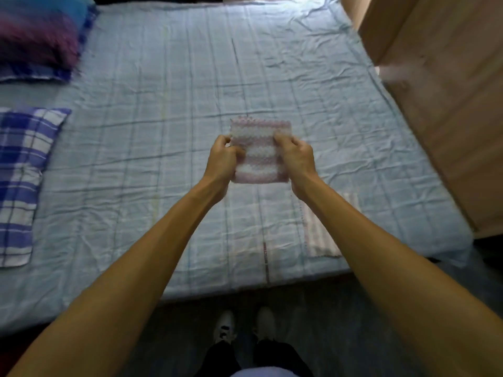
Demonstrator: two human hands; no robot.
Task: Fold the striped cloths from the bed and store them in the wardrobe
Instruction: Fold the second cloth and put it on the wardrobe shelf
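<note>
cloth (260, 151) folded small, held up over the bed (163, 131); left hand (221, 159) and right hand (295, 159) each pinch a side edge. second cloth (321, 235) lies flat near the bed's front edge, part hidden by forearm, whether folded unclear. wardrobe (441, 118) at right. storing looks still ahead for both.

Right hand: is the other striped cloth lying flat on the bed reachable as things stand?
Likely not yet. The right hand and left hand both grip the folded cloth. The flat cloth lies uncovered and close by, so it looks reachable once that hand lets go.
</note>
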